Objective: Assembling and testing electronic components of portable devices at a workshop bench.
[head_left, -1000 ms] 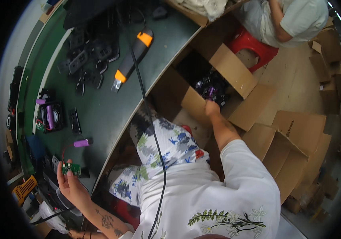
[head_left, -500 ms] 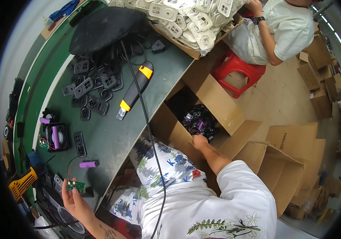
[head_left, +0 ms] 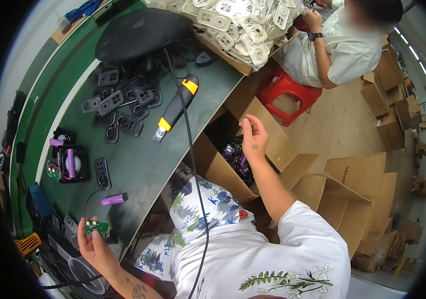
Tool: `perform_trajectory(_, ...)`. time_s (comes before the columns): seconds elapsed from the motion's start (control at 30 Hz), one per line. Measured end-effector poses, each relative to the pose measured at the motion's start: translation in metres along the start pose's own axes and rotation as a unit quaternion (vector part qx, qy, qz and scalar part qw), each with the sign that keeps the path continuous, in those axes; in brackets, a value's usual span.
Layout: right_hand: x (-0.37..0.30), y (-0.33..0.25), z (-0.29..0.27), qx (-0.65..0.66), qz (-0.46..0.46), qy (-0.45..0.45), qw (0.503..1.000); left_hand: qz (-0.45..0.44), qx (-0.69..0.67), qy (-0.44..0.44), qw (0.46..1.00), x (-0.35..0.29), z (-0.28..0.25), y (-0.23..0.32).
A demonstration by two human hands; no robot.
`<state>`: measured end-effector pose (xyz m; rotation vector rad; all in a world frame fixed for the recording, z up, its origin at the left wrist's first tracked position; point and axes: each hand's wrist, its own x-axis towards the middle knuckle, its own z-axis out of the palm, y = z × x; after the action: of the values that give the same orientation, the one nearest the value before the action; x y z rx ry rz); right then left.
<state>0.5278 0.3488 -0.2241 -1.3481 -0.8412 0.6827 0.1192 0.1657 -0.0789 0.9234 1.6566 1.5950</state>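
My left hand (head_left: 95,251) pinches a small green circuit board (head_left: 98,229) between thumb and fingers at the table's near left. Thin red and black wires run from the board to a purple cylindrical battery cell (head_left: 114,200) lying on the green table. My right hand (head_left: 255,138) is raised over an open cardboard box (head_left: 278,142), its thumb and fingers drawn together. Whatever they hold, if anything, is too small to make out. Inside that box are dark parts with purple cells (head_left: 238,157). A narrow black plastic plate (head_left: 102,173) lies just beyond the battery cell.
On the table lie a black-and-yellow utility knife (head_left: 177,107), a pile of black plastic plates (head_left: 118,102) and a black housing with a purple cell (head_left: 72,163). A black cable (head_left: 191,144) hangs across the view. A person (head_left: 342,50) sits on a red stool (head_left: 285,94).
My right hand has risen from the cardboard box's near edge to above it. My left hand still holds the circuit board, almost in place. The view has shifted slightly.
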Motion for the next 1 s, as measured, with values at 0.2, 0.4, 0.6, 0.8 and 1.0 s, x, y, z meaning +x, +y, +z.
perform_trajectory(0.2, -0.026, -0.084, 0.022, -0.029, -0.171, -0.113, 0.978, -0.008, -0.024, -0.002, 1.000, 0.000, -0.001, -0.002)
perform_trajectory(0.4, -0.055, -0.132, 0.059, 0.021, -0.286, -0.195, 0.938, 0.016, -0.014, -0.007, 1.000, -0.011, -0.016, -0.011)
perform_trajectory(0.6, -0.080, -0.167, 0.083, -0.056, -0.281, -0.332, 0.899, -0.018, -0.079, -0.038, 0.996, -0.006, -0.005, 0.002)
perform_trajectory(0.8, -0.114, -0.179, 0.137, -0.189, -0.378, -0.522, 0.741, -0.037, -0.108, -0.042, 0.993, -0.015, -0.009, 0.006)
perform_trajectory(1.0, -0.141, -0.168, 0.176, -0.282, -0.401, -0.573, 0.656, -0.030, -0.090, -0.056, 0.994, -0.017, -0.004, 0.003)
